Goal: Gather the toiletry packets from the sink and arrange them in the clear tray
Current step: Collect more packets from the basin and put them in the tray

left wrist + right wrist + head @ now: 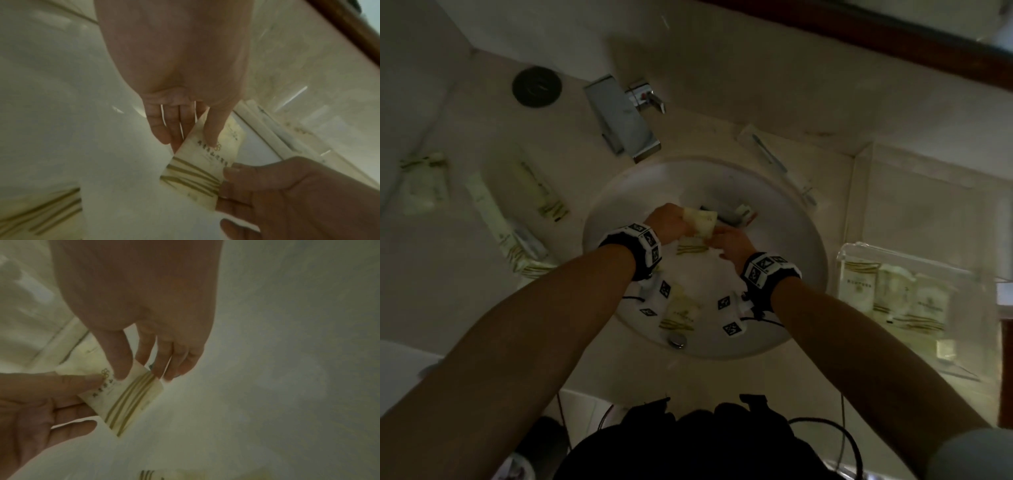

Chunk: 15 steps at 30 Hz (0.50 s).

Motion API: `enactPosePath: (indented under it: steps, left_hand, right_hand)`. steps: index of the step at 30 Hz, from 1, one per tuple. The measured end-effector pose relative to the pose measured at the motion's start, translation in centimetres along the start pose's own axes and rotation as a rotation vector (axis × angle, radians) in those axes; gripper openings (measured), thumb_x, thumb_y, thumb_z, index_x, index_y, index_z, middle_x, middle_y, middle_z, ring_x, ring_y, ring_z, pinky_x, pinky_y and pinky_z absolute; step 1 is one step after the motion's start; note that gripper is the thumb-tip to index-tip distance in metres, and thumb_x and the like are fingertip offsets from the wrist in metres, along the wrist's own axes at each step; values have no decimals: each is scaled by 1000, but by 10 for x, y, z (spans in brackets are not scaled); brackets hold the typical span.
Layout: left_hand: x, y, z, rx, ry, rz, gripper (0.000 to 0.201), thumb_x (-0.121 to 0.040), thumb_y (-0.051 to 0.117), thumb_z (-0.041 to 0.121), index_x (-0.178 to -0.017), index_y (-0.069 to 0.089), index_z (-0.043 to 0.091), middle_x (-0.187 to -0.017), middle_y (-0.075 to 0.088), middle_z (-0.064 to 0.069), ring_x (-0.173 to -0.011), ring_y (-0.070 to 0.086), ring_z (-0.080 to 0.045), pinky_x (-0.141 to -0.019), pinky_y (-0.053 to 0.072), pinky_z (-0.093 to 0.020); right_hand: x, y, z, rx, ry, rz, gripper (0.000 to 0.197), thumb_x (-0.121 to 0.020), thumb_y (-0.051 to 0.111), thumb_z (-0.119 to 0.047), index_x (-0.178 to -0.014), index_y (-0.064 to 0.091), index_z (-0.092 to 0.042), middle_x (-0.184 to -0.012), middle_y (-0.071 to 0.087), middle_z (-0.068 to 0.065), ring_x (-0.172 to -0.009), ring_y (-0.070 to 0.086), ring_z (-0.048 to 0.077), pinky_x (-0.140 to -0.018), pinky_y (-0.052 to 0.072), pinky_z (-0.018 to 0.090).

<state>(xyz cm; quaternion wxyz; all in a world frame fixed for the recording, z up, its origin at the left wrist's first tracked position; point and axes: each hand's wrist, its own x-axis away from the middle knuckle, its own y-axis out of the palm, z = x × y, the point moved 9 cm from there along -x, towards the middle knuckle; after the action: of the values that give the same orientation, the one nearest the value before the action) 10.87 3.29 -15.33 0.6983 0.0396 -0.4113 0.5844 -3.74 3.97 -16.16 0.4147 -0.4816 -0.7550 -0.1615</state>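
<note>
Both hands hold one cream toiletry packet (pixel 702 221) with gold stripes above the white sink (pixel 810 240). My left hand (pixel 674 222) pinches its plain end between thumb and fingers; the left wrist view shows the left hand (pixel 193 144) on the packet (pixel 205 164). My right hand (pixel 726 240) pinches the striped end, as the right wrist view shows the right hand (pixel 139 374) on the packet (pixel 127 395). More packets lie in the basin: one near the front (pixel 681 311), one under the hands (pixel 690 249), and dark ones behind (pixel 736 214). The clear tray (pixel 914 263) at the right holds several packets.
A chrome faucet (pixel 623 120) stands behind the basin, with a black round disc (pixel 536 87) to its left. Long packets (pixel 496 222) and a pouch (pixel 421 181) lie on the left counter. A toothbrush packet (pixel 774 164) lies between sink and tray.
</note>
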Motion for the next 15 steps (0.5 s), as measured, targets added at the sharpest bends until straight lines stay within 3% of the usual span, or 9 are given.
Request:
enactPosePath:
  steps: [3,7,10,13,15]
  left_hand:
    - [15,-11,10,28,30,37,19,-86,67,20,-95,70,4,-88,63,-10,-79,58,-21,-57,43,-22]
    - [31,-20,9,124,4,52,34,-84,70,20,-113,61,6,-100,63,-14,-83,58,-24,-58,46,-26]
    - [43,-24,6,152,-4,48,23,-83,70,15,-104,62,11,-93,62,-8,-85,57,-24,-60,47,-26]
    - [54,-32,-5,117,1,69,19,-80,71,7,-99,65,10,-81,61,0,-86,58,-25,-58,48,-24]
    - [58,-39,-17,60,-15,108,28,-79,73,10,-106,66,4,-95,66,-6,-98,61,-30,-68,52,-27]
  right_hand:
    - [9,10,-3,-10,9,-76,39,-91,60,-8,-130,56,-11,-109,58,5,-100,52,20,-83,40,32]
    - [20,15,-11,-35,-42,-66,38,-88,64,-8,-126,58,-5,-100,61,5,-87,55,18,-85,38,33]
    - [24,23,-14,-4,-64,-71,37,-87,67,-13,-122,61,-4,-103,61,7,-86,55,18,-82,41,32]
    - [25,37,-10,0,-47,-101,11,-86,69,-13,-95,65,-8,-88,63,4,-73,55,13,-72,43,27]
    - [27,48,-5,2,-30,-121,13,-85,69,-9,-77,60,-16,-76,61,1,-67,54,12,-65,41,25]
